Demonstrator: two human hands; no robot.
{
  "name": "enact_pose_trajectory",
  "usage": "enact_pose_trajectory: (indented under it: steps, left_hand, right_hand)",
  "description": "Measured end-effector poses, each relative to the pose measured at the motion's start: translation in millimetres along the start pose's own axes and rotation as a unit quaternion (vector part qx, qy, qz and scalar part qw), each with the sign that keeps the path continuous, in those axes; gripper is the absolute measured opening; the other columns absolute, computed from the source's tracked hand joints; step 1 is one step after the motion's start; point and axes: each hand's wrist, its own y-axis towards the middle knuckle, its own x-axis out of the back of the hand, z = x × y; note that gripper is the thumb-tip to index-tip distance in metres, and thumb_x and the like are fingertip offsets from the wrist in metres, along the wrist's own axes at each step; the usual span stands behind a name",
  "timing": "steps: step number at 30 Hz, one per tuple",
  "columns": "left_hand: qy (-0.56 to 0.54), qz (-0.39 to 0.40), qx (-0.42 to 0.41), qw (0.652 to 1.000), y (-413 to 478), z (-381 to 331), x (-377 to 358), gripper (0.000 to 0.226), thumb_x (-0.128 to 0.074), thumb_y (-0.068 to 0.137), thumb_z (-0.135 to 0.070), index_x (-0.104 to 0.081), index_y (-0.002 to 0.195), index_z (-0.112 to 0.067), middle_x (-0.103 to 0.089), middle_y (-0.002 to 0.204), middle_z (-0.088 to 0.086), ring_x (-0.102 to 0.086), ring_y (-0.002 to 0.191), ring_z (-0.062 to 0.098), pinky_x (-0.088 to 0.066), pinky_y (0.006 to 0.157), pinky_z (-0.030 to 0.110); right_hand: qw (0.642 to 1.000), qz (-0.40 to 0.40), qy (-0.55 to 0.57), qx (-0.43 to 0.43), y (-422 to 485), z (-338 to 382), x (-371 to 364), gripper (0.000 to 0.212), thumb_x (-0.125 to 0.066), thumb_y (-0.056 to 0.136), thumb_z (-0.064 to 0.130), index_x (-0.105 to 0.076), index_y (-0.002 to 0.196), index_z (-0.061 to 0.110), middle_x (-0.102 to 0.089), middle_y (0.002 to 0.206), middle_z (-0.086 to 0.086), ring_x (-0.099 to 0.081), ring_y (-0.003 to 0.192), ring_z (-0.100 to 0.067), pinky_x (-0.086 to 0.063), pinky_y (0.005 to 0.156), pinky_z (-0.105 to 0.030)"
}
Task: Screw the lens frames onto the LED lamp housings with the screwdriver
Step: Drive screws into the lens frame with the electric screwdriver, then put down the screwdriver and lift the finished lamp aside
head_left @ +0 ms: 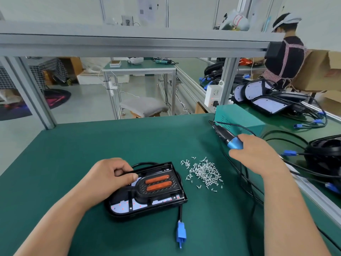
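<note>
screwdriver (pixel 232 140) within right fingers (pixel 248 139), rim of lamp housing (pixel 167 203) between left fingers (pixel 126 176)

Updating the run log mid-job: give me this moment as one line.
left grip holds lamp housing edge | right grip holds screwdriver | screws loose pile right of housing

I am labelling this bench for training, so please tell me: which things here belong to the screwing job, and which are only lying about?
In use: lamp housing held by left hand, lens frame, screws, screwdriver in right hand.
Lying about: teal box, power strip, other lamps, coiled cable.
</note>
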Motion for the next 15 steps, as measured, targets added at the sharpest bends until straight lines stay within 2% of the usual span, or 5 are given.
enact_pose_trajectory:
  steps: [2,4,8,13,15]
  left_hand:
    - [-0.001,-0.001,0.002,1.000,0.3,0.2,-0.2,0.011,-0.088,0.084,-0.034,-0.078,0.083,-0.031,-0.036,0.059,-0.008,-0.035,0.055,0.006,-0.032,0.056,0.024]
    - [-0.001,-0.002,0.004,1.000,0.8,0.4,-0.1,0.011,-0.088,0.084,-0.035,-0.078,0.083,-0.031,-0.035,0.058,-0.008,-0.034,0.054,0.006,-0.030,0.053,0.020]
    - [-0.001,-0.002,0.011,1.000,-0.2,-0.4,-0.4,0.011,-0.088,0.083,-0.035,-0.078,0.082,-0.032,-0.035,0.055,-0.010,-0.033,0.053,0.006,-0.029,0.050,0.016]
    - [0.016,-0.009,0.022,1.000,0.5,-2.1,0.8,0.013,-0.089,0.081,-0.040,-0.077,0.086,-0.037,-0.033,0.055,-0.010,-0.034,0.051,0.006,-0.028,0.053,0.022]
    - [0.025,-0.011,0.030,0.999,-0.2,-3.4,2.2,0.017,-0.089,0.079,-0.044,-0.075,0.089,-0.044,-0.035,0.054,-0.016,-0.038,0.051,0.002,-0.029,0.054,0.020]
  right_hand:
    - [0.999,0.022,-0.034,0.000,2.9,-3.7,-6.3,0.021,-0.067,0.088,0.027,-0.050,0.087,0.014,-0.056,0.083,-0.005,-0.055,0.071,-0.023,-0.035,0.059,-0.036]
    - [0.998,0.039,-0.051,0.003,4.0,-4.8,-11.8,0.023,-0.068,0.090,0.029,-0.050,0.089,0.015,-0.056,0.084,-0.004,-0.055,0.072,-0.022,-0.039,0.062,-0.037]
    - [0.997,0.052,-0.064,0.015,4.3,-3.3,-16.8,0.024,-0.073,0.088,0.030,-0.053,0.092,0.017,-0.060,0.090,-0.002,-0.061,0.082,-0.024,-0.051,0.076,-0.042]
    - [0.995,0.049,-0.083,0.019,2.6,-0.3,-15.8,0.025,-0.075,0.087,0.033,-0.056,0.094,0.020,-0.060,0.091,0.000,-0.061,0.084,-0.022,-0.053,0.079,-0.042]
    - [0.996,0.049,-0.078,0.013,2.6,-0.6,-15.8,0.026,-0.075,0.087,0.033,-0.056,0.096,0.018,-0.061,0.092,0.000,-0.061,0.085,-0.024,-0.053,0.080,-0.043]
